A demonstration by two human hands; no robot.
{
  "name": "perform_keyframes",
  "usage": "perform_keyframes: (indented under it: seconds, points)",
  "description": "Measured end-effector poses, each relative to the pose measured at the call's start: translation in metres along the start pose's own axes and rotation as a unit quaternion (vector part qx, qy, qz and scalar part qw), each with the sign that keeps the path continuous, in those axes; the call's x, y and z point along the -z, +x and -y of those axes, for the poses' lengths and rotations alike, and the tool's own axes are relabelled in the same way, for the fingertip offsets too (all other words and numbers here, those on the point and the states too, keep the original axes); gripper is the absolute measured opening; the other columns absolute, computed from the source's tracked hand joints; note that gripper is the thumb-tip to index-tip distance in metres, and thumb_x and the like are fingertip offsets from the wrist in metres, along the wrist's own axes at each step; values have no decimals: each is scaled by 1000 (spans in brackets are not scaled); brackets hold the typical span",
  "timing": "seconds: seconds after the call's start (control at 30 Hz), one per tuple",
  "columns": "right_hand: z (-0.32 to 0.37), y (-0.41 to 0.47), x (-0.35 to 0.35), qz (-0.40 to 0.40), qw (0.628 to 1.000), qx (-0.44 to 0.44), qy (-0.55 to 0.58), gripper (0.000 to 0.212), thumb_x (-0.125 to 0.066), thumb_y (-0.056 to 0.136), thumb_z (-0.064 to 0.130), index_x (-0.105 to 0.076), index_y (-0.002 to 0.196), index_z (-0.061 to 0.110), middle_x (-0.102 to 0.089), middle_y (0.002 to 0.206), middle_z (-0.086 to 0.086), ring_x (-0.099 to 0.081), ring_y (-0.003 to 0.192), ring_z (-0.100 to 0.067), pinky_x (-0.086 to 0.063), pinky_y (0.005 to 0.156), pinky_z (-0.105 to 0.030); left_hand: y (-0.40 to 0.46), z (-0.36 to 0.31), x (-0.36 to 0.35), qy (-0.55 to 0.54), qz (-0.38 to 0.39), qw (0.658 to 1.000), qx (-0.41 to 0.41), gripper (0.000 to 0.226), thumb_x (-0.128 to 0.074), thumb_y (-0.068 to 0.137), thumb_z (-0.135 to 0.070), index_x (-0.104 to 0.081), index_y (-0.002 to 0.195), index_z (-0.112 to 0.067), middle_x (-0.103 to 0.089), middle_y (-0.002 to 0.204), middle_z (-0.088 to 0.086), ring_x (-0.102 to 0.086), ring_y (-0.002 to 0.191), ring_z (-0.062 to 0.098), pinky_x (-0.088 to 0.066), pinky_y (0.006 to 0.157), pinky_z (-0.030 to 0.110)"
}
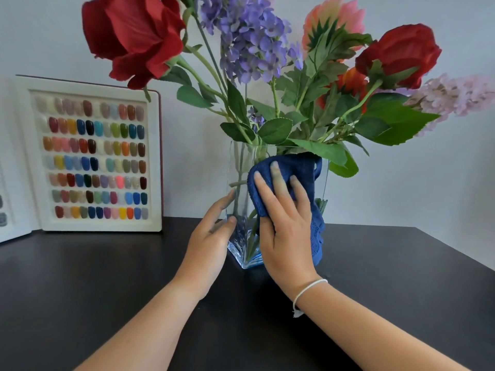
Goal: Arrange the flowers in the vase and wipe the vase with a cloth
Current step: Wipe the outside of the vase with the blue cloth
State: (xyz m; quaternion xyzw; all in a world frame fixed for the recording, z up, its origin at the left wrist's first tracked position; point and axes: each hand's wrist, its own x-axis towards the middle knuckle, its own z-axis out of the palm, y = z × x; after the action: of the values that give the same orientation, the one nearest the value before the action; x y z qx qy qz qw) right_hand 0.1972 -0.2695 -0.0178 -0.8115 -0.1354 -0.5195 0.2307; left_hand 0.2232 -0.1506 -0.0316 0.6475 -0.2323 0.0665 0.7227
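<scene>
A square clear glass vase (239, 167) stands on the dark table and holds artificial flowers: two red roses (134, 38), a purple spray (251, 41), a pink bloom (345, 20) and a pale lilac spray (450, 100). My right hand (284, 220) lies flat on a dark blue cloth (300, 170) and presses it against the vase's front right face. My left hand (211, 236) rests against the vase's lower left side, fingers around its corner. The cloth hides most of the right face of the glass.
A white open book of coloured nail swatches (91, 156) leans against the wall at the left, on the dark table (107, 290). The table's right edge (455, 250) runs diagonally behind my right arm. A plain wall stands close behind the flowers.
</scene>
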Motion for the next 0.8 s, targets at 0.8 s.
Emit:
perform_keyframes:
  seconds: [0.8]
  points:
    - [-53, 18, 17, -74, 982, -164, 65, 56, -37, 90, -2, -36, 136, 30, -24, 135, 20, -20, 106, -1, -9, 95, -4, 3, 5, 2, 14, 0, 1000, 18, 43, -41, 96, -23, -53, 108, -62, -49, 137, -12, -46, 127, 15, -34, 109, 48]
